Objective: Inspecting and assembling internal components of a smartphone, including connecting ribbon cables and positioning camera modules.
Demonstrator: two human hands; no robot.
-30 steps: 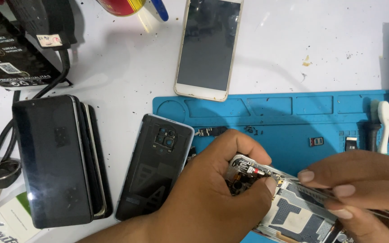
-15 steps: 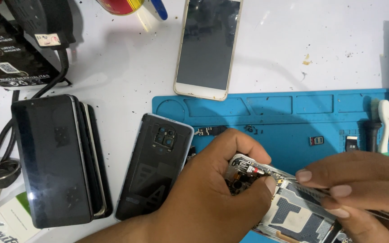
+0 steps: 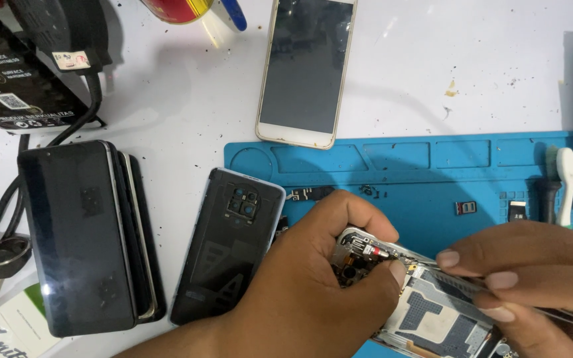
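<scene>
You gripped the opened phone (image 3: 426,311) in your left hand (image 3: 313,292); your right hand (image 3: 532,278) pinched tweezers (image 3: 565,317) at its top components, mid-disassembly; next called for a steady tip.

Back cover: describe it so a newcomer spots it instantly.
Start at the blue mat. At its left edge, beside the left hand, lies the back cover, dark and glossy. Unlike the stacked phones left of it, it has a camera cutout.

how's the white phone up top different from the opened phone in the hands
The white phone lies whole with its dark screen up, while the opened phone has its back off, showing boards and shields. The white phone rests untouched on the bare table; the opened phone is gripped by the left hand over the blue mat. Both are slim slabs.
</scene>
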